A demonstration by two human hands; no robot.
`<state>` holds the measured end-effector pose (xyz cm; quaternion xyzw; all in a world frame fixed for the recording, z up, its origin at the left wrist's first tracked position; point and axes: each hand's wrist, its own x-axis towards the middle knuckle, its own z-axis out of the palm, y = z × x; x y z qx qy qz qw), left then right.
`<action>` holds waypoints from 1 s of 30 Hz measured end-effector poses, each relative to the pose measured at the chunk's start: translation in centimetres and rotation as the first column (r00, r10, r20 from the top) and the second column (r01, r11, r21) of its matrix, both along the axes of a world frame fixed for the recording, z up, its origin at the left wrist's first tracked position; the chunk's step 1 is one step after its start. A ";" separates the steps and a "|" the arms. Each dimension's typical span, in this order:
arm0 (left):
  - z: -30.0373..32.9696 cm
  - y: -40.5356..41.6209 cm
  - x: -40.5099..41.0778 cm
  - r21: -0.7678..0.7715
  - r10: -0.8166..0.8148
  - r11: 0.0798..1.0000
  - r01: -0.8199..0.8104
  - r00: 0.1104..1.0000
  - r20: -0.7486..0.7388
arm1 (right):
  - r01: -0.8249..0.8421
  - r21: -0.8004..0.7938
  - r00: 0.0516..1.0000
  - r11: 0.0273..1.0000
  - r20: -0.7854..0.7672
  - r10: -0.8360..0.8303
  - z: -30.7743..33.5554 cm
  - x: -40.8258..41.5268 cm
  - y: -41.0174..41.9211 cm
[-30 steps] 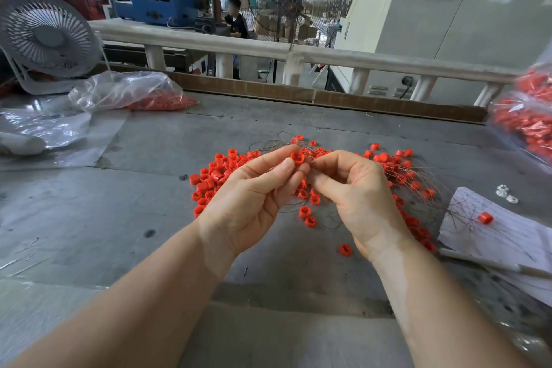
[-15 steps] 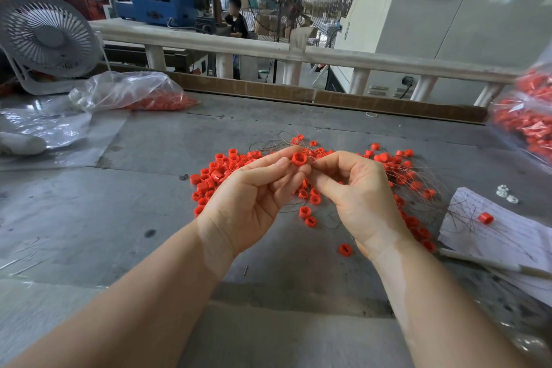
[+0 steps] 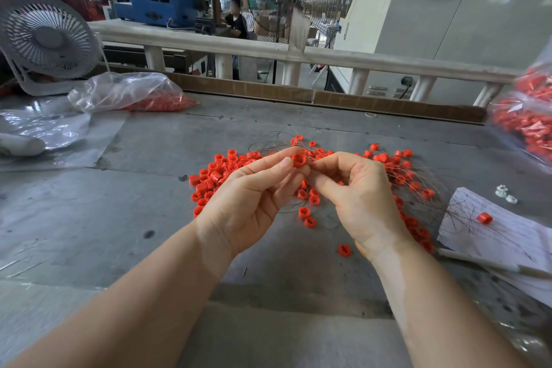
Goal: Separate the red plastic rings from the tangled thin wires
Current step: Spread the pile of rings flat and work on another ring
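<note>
Left hand [image 3: 254, 197] pinching one ring [image 3: 298, 160] at the fingertips, right hand [image 3: 358, 194] curled in tight just beside it, probably nipping a wire [image 3: 424, 179], though too thin to actually spot in there. Rest of the rings [image 3: 215, 176] heaped just past the left knuckles, wire tangle fanning out beyond the right. Could easily go wrong with a hard yank: dragging the whole tangle along, scattering loose rings, or kinking wire. Right fingertips tucked out of view; bag [image 3: 528, 125] cut off at the edge.
</note>
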<state>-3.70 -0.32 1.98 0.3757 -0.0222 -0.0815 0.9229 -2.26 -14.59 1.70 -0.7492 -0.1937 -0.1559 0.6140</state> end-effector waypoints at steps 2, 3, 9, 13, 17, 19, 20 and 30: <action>0.0 0.0 0.0 -0.002 -0.007 1.000 0.007 1.000 0.004 | 0.001 0.001 1.000 1.000 0.000 -0.001 0.0 0.0 0.0; 0.0 0.0 0.0 -0.002 -0.009 1.000 0.010 1.000 0.005 | 0.003 0.000 1.000 1.000 0.002 -0.003 0.0 0.0 -0.1; 0.1 -0.1 -0.1 -0.005 -0.010 1.000 0.010 1.000 0.003 | -0.004 0.001 1.000 1.000 -0.005 0.004 -0.1 0.0 0.0; 0.2 -0.1 -0.2 -0.009 -0.009 1.000 0.009 1.000 0.006 | 0.005 0.005 1.000 1.000 -0.004 -0.005 -0.1 0.1 -0.1; 0.1 -0.2 -0.2 -0.017 0.003 1.000 -0.002 1.000 0.005 | -0.001 0.011 1.000 1.000 -0.009 0.001 0.0 0.0 -0.1; 0.1 -0.2 -0.2 -0.025 0.003 1.000 -0.003 1.000 0.008 | 0.001 0.011 1.000 1.000 -0.017 0.000 0.0 0.0 -0.1; 0.1 -0.2 -0.3 -0.027 0.002 1.000 -0.002 1.000 0.012 | 0.001 0.013 1.000 1.000 -0.022 -0.001 0.0 0.0 -0.1; 0.1 -0.2 -0.4 -0.023 -0.009 1.000 0.011 0.999 0.052 | -0.076 0.127 0.984 0.989 -0.148 0.095 0.2 -0.3 0.0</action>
